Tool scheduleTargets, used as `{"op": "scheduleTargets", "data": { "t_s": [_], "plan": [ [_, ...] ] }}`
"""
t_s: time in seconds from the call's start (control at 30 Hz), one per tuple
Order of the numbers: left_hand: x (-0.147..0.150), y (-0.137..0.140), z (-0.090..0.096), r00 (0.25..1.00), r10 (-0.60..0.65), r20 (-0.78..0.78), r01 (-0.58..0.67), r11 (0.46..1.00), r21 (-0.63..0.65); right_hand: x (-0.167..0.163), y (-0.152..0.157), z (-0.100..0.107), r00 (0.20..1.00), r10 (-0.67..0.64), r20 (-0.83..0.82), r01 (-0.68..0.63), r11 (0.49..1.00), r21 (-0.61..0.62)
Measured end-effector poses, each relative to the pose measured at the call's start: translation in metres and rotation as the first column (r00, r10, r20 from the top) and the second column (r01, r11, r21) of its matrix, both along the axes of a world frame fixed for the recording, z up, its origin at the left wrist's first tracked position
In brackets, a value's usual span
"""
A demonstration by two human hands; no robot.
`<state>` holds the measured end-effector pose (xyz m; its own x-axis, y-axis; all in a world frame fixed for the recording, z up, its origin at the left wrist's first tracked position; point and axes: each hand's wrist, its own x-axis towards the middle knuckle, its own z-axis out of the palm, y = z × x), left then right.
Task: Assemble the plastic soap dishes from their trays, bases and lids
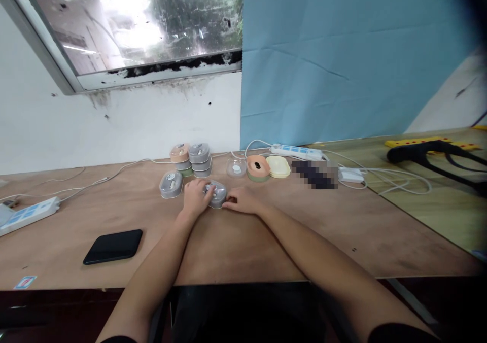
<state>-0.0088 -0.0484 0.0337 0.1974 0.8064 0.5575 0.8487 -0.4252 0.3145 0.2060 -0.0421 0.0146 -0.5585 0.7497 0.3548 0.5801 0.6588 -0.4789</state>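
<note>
A small grey oval box with a clear lid (218,195) sits on the wooden table between my hands. My left hand (197,198) lies over its left side, with the thumb across the lid and the fingers closed on the box. At its right edge, my right hand (244,201) is curled, its fingertips gripping the side. Left of my left hand stands a similar grey box (171,184). Behind are a stack of grey boxes (200,159) and a stack with an orange box on top (179,152).
Beyond my right hand are a clear lid (236,168), an orange-and-green box part (258,166) and pale yellow pieces (279,166). A black phone (113,246) lies at left. Power strips (297,151) and white cables lie around. A blurred dark thing (315,174) lies at right.
</note>
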Motion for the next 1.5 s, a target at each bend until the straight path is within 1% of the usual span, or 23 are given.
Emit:
{"op": "scheduleTargets", "data": {
  "t_s": [0.07,0.13,0.2,0.23,0.3,0.37,0.43,0.53,0.63,0.7,0.73,0.77,0.8,0.87,0.9,1.03,1.1,1.27,1.4,1.5],
  "plan": [
    [0.013,-0.006,0.0,0.99,-0.1,-0.096,0.097,0.995,-0.031,0.01,0.007,-0.002,0.995,-0.096,-0.012,0.096,0.995,0.018],
    [0.02,-0.008,-0.002,0.975,-0.153,-0.16,0.143,0.987,-0.073,0.022,0.015,-0.003,0.978,-0.2,-0.057,0.202,0.979,0.039],
    [0.021,-0.007,-0.005,0.969,-0.15,-0.195,0.132,0.986,-0.105,0.034,0.022,-0.002,0.941,-0.307,-0.144,0.32,0.945,0.075],
    [0.019,-0.006,-0.006,0.97,-0.134,-0.204,0.112,0.987,-0.115,0.04,0.026,-0.001,0.911,-0.361,-0.201,0.386,0.917,0.101],
    [0.013,-0.002,-0.008,0.973,-0.091,-0.211,0.065,0.989,-0.129,0.049,0.034,0.0,0.831,-0.45,-0.328,0.516,0.843,0.151],
    [0.006,0.001,-0.008,0.978,-0.053,-0.204,0.024,0.99,-0.141,0.059,0.039,0.0,0.746,-0.5,-0.441,0.621,0.762,0.187],
    [0.001,0.004,-0.009,0.984,-0.02,-0.176,-0.005,0.99,-0.142,0.069,0.043,0.0,0.673,-0.531,-0.515,0.696,0.69,0.199],
    [-0.003,0.007,-0.009,0.993,0.025,-0.118,-0.037,0.993,-0.108,0.089,0.05,-0.002,0.575,-0.578,-0.579,0.784,0.591,0.188],
    [-0.006,0.008,-0.01,0.99,0.055,-0.132,-0.065,0.995,-0.071,0.112,0.06,-0.009,0.445,-0.643,-0.624,0.869,0.478,0.128],
    [-0.008,0.009,-0.011,0.984,0.077,-0.16,-0.087,0.994,-0.058,0.125,0.068,-0.015,0.336,-0.699,-0.631,0.914,0.404,0.039],
    [-0.009,0.009,-0.011,0.982,0.089,-0.168,-0.099,0.994,-0.054,0.131,0.071,-0.018,0.289,-0.728,-0.621,0.925,0.38,-0.014],
    [-0.01,0.01,-0.011,0.98,0.1,-0.172,-0.111,0.992,-0.054,0.135,0.074,-0.021,0.256,-0.756,-0.602,0.928,0.367,-0.066],
    [-0.011,0.01,-0.012,0.978,0.111,-0.174,-0.122,0.991,-0.056,0.139,0.076,-0.024,0.236,-0.781,-0.578,0.926,0.362,-0.111],
    [-0.013,0.011,-0.013,0.976,0.129,-0.177,-0.142,0.988,-0.063,0.142,0.078,-0.027,0.232,-0.812,-0.535,0.919,0.364,-0.154],
    [-0.014,0.011,-0.013,0.974,0.136,-0.179,-0.15,0.987,-0.065,0.143,0.079,-0.029,0.244,-0.816,-0.524,0.918,0.368,-0.146],
    [-0.015,0.013,-0.015,0.968,0.162,-0.191,-0.177,0.982,-0.062,0.145,0.08,-0.033,0.317,-0.793,-0.52,0.922,0.387,-0.028],
    [-0.014,0.012,-0.015,0.963,0.192,-0.187,-0.206,0.977,-0.061,0.147,0.082,-0.036,0.353,-0.799,-0.486,0.916,0.401,0.007],
    [-0.011,0.011,-0.016,0.95,0.26,-0.175,-0.273,0.96,-0.056,0.151,0.086,-0.042,0.423,-0.835,-0.352,0.898,0.439,0.038],
    [-0.01,0.011,-0.018,0.949,0.256,-0.185,-0.27,0.961,-0.054,0.151,0.085,-0.042,0.458,-0.839,-0.295,0.887,0.455,0.081],
    [-0.009,0.011,-0.018,0.951,0.246,-0.185,-0.257,0.965,-0.04,0.15,0.083,-0.04,0.473,-0.858,-0.201,0.88,0.47,0.068]
  ]
}}
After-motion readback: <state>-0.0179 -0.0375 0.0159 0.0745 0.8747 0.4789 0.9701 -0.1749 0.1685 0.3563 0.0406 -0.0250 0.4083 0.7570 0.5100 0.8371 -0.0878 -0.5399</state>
